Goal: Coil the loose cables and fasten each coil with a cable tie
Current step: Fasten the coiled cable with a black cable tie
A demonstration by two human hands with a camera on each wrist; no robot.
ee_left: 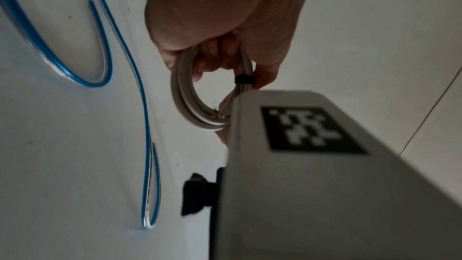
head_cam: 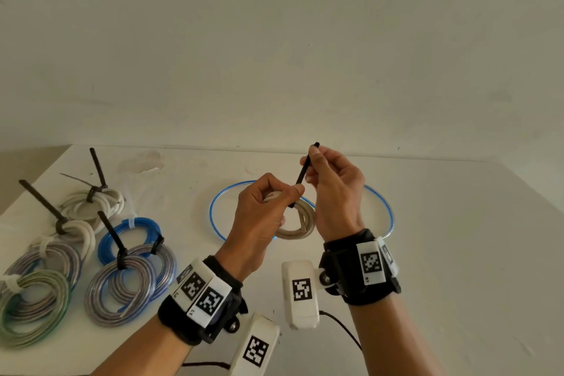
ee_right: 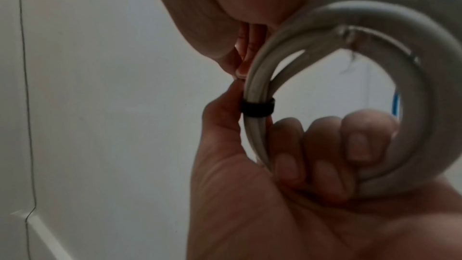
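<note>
My left hand grips a small coil of grey-white cable above the table, its fingers curled through the ring. A black cable tie is looped round the coil's strands; the same band shows in the left wrist view. My right hand pinches the tie's free tail and holds it up and away from the coil. A loose blue cable lies in wide loops on the table beneath both hands.
Several tied coils lie at the left: white ones, a blue one, clear-grey ones and a greenish one, with tie tails sticking up. The white table ends at a wall behind.
</note>
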